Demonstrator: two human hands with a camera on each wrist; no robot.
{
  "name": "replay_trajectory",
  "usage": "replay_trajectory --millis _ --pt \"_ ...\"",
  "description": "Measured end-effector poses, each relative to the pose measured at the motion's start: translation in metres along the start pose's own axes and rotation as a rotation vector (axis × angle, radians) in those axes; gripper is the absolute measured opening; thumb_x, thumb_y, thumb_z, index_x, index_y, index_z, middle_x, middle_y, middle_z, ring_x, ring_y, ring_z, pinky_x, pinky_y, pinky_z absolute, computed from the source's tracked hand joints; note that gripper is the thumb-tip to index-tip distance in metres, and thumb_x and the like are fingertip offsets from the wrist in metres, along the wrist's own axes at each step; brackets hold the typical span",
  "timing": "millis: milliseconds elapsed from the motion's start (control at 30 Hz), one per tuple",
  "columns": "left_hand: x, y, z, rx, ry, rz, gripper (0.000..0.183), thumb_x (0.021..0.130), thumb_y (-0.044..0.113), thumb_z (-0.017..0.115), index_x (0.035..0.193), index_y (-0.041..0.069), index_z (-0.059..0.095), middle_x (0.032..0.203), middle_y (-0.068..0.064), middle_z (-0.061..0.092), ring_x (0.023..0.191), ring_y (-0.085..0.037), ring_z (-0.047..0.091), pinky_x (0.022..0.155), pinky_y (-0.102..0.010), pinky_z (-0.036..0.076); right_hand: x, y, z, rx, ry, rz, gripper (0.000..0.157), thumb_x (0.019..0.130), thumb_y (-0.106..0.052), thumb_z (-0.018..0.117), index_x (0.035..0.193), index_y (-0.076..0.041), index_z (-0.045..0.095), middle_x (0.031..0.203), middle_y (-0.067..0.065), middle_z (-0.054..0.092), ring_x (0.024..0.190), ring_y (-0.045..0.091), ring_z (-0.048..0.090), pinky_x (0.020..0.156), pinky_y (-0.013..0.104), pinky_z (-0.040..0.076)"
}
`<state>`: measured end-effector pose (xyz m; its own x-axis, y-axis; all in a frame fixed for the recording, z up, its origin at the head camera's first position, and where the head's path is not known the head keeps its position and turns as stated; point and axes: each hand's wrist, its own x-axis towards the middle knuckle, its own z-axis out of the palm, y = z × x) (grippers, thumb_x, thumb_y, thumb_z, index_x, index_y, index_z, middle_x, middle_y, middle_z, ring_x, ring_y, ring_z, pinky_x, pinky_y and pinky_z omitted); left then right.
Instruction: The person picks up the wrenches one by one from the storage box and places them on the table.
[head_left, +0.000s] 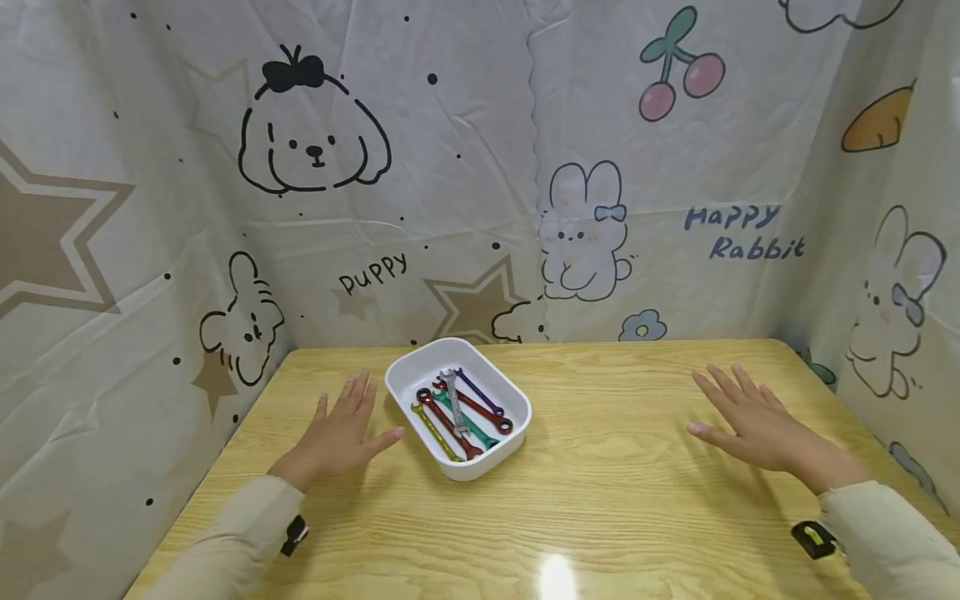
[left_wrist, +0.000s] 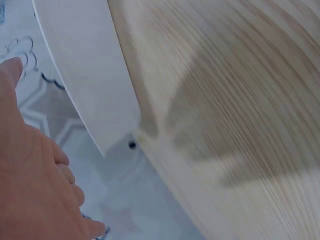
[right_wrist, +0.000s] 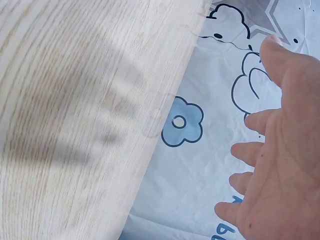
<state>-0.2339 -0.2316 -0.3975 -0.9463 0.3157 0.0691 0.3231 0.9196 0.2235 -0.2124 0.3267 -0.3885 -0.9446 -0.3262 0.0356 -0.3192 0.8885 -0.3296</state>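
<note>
A white plastic tub [head_left: 465,472] stands on the table left of centre. Inside it lie several wrenches: a silver wrench [head_left: 453,402] on top, a purple wrench [head_left: 480,392], a green wrench [head_left: 480,431], a yellow wrench [head_left: 437,433] and red ones. My left hand [head_left: 339,433] hovers just left of the tub, fingers straight and thumb pointing toward its wall. In the left wrist view the tub's side [left_wrist: 92,70] shows beyond the hand [left_wrist: 37,175]. Far to the right, my right hand [head_left: 765,429] is held over the table with fingers spread, holding nothing.
The wood-grain table [head_left: 600,492] ends at a back edge against a printed cloth curtain [head_left: 465,167], which also hangs along both sides. Each sleeve has a dark strap piece [head_left: 813,540] hanging under the wrist.
</note>
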Motion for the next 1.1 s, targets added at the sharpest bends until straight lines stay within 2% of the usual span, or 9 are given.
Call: replay_trajectory --millis 133,233,433,867,1100 --pt "0.011 0.014 0.012 0.013 -0.006 0.035 0.099 0.091 0.067 0.043 0.15 -0.007 0.016 0.159 -0.022 0.007 0.146 -0.039 0.004 0.111 -0.065 0.005 0.001 -0.001 0.001 0.003 -0.004 -0.004 0.083 0.095 -0.049 0.053 0.154 -0.004 0.014 0.155 0.03 0.006 0.141 0.049 -0.011 0.106 0.07 -0.008" --pt "0.015 0.024 0.02 0.009 -0.036 0.056 0.1 0.09 0.067 0.043 0.149 -0.008 0.016 0.158 -0.023 0.006 0.146 -0.039 0.006 0.113 -0.062 0.009 0.002 -0.003 0.002 0.003 -0.009 -0.002 0.083 0.095 -0.05 0.053 0.154 -0.005 0.015 0.155 0.03 0.007 0.141 0.049 -0.01 0.106 0.07 -0.006" --pt "0.019 0.037 0.032 0.0 -0.082 0.061 0.103 0.089 0.069 0.043 0.149 -0.009 0.013 0.158 -0.025 0.003 0.146 -0.039 0.004 0.116 -0.056 0.01 0.002 -0.005 0.002 0.004 -0.008 -0.002 0.083 0.095 -0.05 0.053 0.153 -0.003 0.016 0.155 0.031 0.008 0.141 0.05 -0.01 0.106 0.07 -0.006" --pt "0.02 0.042 0.038 0.014 -0.072 0.067 0.106 0.088 0.071 0.043 0.15 -0.008 0.009 0.158 -0.024 0.0 0.146 -0.039 0.003 0.117 -0.053 0.011 0.003 -0.008 0.004 0.033 -0.027 -0.002 0.084 0.094 -0.05 0.054 0.153 -0.003 0.016 0.155 0.031 0.008 0.141 0.051 -0.008 0.106 0.07 -0.006" --pt "0.02 0.041 0.037 0.01 -0.063 0.064 0.107 0.087 0.072 0.043 0.15 -0.008 0.011 0.158 -0.025 0.003 0.145 -0.04 0.005 0.116 -0.053 0.012 0.015 -0.015 0.003 -0.023 -0.003 -0.006 0.085 0.092 -0.052 0.056 0.151 0.0 0.022 0.153 0.032 0.015 0.139 0.054 0.003 0.104 0.073 0.005"
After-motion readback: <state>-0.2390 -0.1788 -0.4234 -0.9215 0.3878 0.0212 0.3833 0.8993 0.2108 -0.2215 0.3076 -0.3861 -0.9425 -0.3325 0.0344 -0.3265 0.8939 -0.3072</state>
